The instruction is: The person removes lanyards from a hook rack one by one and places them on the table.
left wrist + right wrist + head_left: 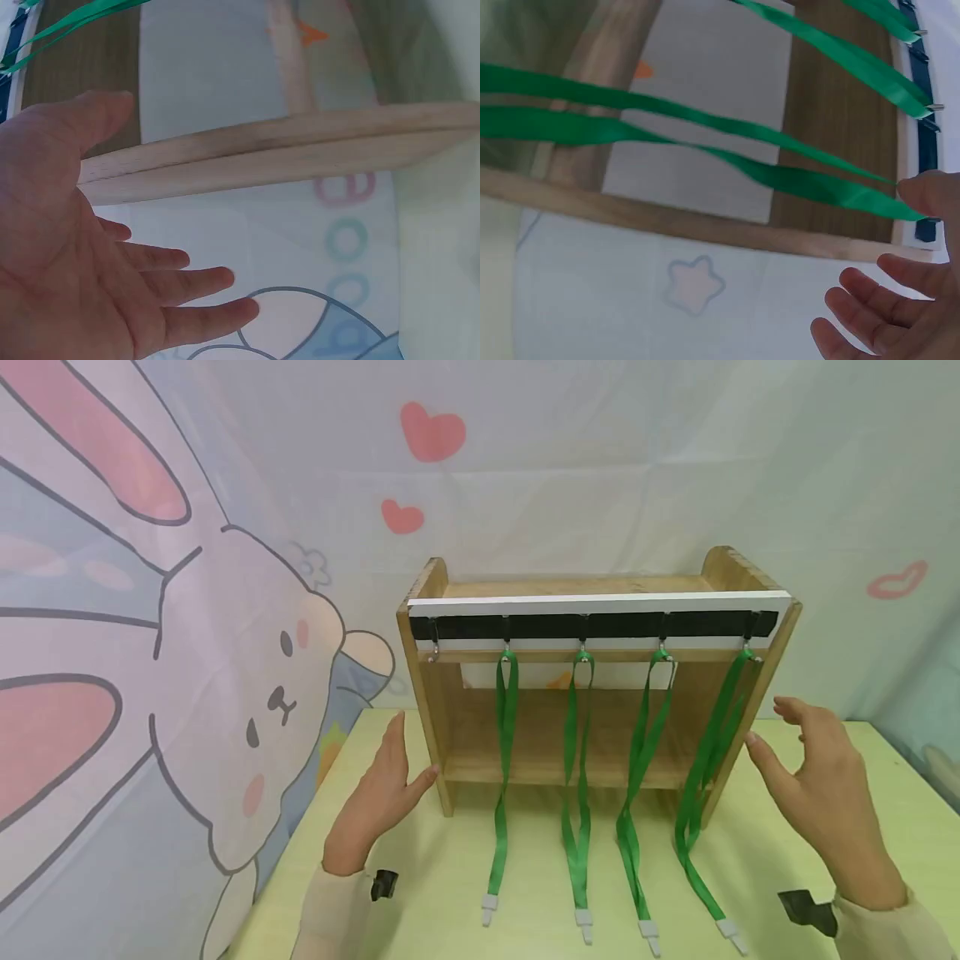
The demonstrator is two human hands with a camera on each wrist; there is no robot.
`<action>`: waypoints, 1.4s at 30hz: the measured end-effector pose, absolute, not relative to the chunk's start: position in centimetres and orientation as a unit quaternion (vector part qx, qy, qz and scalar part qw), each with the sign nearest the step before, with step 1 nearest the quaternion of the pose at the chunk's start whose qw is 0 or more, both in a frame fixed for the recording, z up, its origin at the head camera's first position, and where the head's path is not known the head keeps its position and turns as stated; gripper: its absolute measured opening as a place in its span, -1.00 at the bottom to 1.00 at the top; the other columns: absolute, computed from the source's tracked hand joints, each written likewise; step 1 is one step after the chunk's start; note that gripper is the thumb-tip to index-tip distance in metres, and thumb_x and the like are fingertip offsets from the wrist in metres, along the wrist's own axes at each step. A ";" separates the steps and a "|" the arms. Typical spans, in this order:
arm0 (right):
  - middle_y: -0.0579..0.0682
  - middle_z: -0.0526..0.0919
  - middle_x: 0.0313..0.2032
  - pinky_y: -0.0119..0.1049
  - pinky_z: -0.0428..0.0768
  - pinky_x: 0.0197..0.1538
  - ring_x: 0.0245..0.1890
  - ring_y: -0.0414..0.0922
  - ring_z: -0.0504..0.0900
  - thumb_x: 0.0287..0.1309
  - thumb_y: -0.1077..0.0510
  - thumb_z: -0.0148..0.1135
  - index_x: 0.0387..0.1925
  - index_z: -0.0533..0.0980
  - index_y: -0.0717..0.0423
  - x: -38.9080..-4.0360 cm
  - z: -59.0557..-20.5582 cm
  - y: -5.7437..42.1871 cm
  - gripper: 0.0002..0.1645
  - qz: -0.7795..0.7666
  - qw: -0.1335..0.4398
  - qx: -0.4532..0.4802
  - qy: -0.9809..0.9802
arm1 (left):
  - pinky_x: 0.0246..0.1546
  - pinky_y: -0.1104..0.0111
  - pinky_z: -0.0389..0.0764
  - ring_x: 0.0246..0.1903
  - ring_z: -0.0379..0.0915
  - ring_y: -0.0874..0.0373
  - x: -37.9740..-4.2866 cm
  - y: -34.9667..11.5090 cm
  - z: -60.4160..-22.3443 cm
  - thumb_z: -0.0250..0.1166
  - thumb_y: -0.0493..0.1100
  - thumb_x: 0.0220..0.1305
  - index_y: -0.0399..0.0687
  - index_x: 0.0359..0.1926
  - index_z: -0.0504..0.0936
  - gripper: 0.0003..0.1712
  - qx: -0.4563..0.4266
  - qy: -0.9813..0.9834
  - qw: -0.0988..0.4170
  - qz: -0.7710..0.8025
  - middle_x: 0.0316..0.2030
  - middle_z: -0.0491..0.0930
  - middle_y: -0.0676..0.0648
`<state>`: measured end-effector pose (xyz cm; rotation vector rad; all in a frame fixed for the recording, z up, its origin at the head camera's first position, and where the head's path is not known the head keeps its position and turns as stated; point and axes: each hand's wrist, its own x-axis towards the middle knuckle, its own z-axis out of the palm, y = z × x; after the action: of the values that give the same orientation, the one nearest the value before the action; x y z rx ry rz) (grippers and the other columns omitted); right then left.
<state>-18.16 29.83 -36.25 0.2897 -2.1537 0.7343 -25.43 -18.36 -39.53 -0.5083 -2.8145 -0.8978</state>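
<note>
A small wooden shelf point(422, 714) stands on the table, with a black-and-white hook strip point(622, 626) across its upper front. Several green lanyards hang from the hooks, among them the leftmost lanyard point(507, 718) and the rightmost lanyard point(708, 756). Their grey plastic clips hang low in front. The far-left hook point(434, 647) carries nothing. My left hand point(378, 806) is spread beside the shelf's left side panel point(262, 154), holding nothing. On the other side my right hand point(828, 785), also holding nothing, has its fingers extended near the right side panel point(727, 234); whether either hand touches the wood I cannot tell.
The pale yellow-green table point(420, 893) extends around the shelf. Behind it hangs a cloth point(570, 518) printed with hearts and a large cartoon rabbit point(247, 693) on the left. Black straps point(808, 912) show at my wrists.
</note>
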 end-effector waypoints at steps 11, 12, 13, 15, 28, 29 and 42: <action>0.31 0.71 -0.13 -0.78 0.37 -0.15 -0.18 -0.75 0.45 0.14 0.38 0.41 0.09 0.57 0.40 -19.9 -33.7 26.7 -0.54 0.345 0.459 0.104 -0.812 | 0.34 -0.17 0.23 0.41 0.11 -0.37 -28.0 -18.0 -37.6 0.19 0.00 0.49 -0.16 0.58 -0.42 0.07 -0.137 -0.908 0.064 -0.390 0.53 -0.01 -0.37; 0.30 0.71 -0.14 -0.78 0.38 -0.15 -0.19 -0.74 0.45 0.13 0.39 0.40 0.10 0.57 0.40 -20.0 -33.7 26.5 -0.54 0.349 0.460 0.103 -0.810 | 0.33 -0.17 0.24 0.40 0.13 -0.38 -28.2 -17.8 -37.7 0.18 0.00 0.49 -0.16 0.58 -0.42 0.07 -0.134 -0.904 0.062 -0.401 0.52 -0.01 -0.38; 0.30 0.71 -0.16 -0.78 0.38 -0.17 -0.20 -0.74 0.46 0.13 0.41 0.40 0.09 0.57 0.40 -20.1 -33.8 26.4 -0.54 0.353 0.461 0.102 -0.808 | 0.32 -0.16 0.25 0.40 0.14 -0.39 -28.4 -17.7 -37.8 0.18 -0.01 0.49 -0.16 0.58 -0.42 0.07 -0.131 -0.901 0.061 -0.410 0.52 -0.02 -0.38; 0.31 0.72 -0.17 -0.78 0.40 -0.18 -0.21 -0.74 0.46 0.12 0.43 0.40 0.09 0.57 0.42 -20.3 -33.9 26.0 -0.54 0.358 0.462 0.101 -0.805 | 0.31 -0.16 0.28 0.39 0.15 -0.40 -28.7 -17.3 -37.9 0.18 -0.02 0.48 -0.16 0.58 -0.41 0.06 -0.130 -0.894 0.064 -0.424 0.52 -0.01 -0.38; 0.30 0.74 -0.32 -0.52 0.43 0.00 -0.26 0.05 0.76 0.16 0.43 0.38 -0.09 0.63 0.40 -21.4 -34.4 24.3 -0.74 0.364 0.461 0.046 -0.808 | 0.02 -0.20 0.54 0.15 0.45 -0.39 -29.8 -15.1 -40.2 0.05 -0.27 0.44 -0.28 0.54 -0.22 -0.16 -0.160 -0.870 0.178 -0.431 0.25 0.33 -0.54; 0.30 0.74 -0.34 -0.57 0.40 -0.06 -0.26 0.19 0.75 0.17 0.44 0.36 -0.12 0.63 0.40 -21.4 -34.4 24.3 -0.78 0.365 0.461 0.044 -0.807 | 0.00 -0.20 0.55 0.13 0.46 -0.40 -29.8 -15.0 -40.3 0.05 -0.28 0.43 -0.30 0.54 -0.20 -0.17 -0.162 -0.869 0.187 -0.428 0.23 0.35 -0.55; -0.10 0.77 -0.35 -0.62 0.46 -0.15 -0.28 -0.63 0.60 0.29 0.46 0.21 -0.22 0.62 0.46 -21.0 -34.6 25.1 -0.90 0.449 0.461 0.053 -0.763 | -0.13 -0.19 0.58 -0.04 0.54 -0.43 -29.9 -13.9 -41.0 0.05 -0.39 0.41 -0.38 0.43 0.00 -0.34 -0.181 -0.859 0.260 -0.402 0.04 0.47 -0.60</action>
<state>-20.98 25.08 -34.58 0.1300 -1.8776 1.1056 -29.95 -13.92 -40.99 -0.4898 -2.3261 -1.0898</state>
